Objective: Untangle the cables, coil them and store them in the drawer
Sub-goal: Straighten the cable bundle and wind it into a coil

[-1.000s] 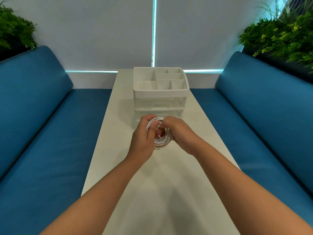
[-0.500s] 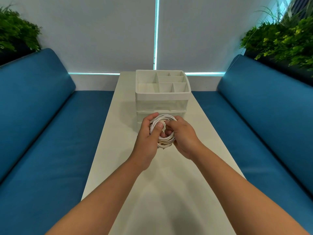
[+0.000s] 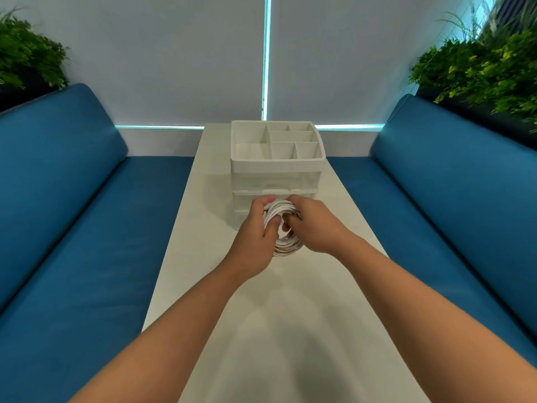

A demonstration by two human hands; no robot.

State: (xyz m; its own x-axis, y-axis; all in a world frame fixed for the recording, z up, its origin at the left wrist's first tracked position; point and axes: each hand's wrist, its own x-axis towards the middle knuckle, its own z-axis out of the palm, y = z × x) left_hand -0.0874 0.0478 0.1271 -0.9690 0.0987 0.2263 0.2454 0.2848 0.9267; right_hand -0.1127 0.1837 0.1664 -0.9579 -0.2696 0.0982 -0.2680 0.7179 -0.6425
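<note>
Both hands grip the coil of white cable (image 3: 286,228), held just above the long white surface (image 3: 261,330), right in front of the white plastic desk organiser with clear drawers (image 3: 276,170). Left hand (image 3: 257,239) wraps the coil's left side, thumb hooked over the strands into the centre hole. Right hand (image 3: 315,228) curls round the right side; its fingertips are tucked into the coil and mostly hidden.

Versus a second ago: the coil has moved away from the person, toward the organiser. It now overlaps the front of the lower clear drawer (image 3: 274,205) in view; can't tell if it touches. The coil also looks tilted more upright, with the top arc of strands fanned out above the knuckles, where earlier it sat flatter between the palms. Grip layout is unchanged: same hands, same sides. The head camera has shifted slightly too, so the organiser sits a bit lower in frame.

Both drawers appear closed. The top tray's compartments hold nothing visible. Blue upholstered benches (image 3: 72,213) flank the surface, green plants (image 3: 488,68) behind them.
</note>
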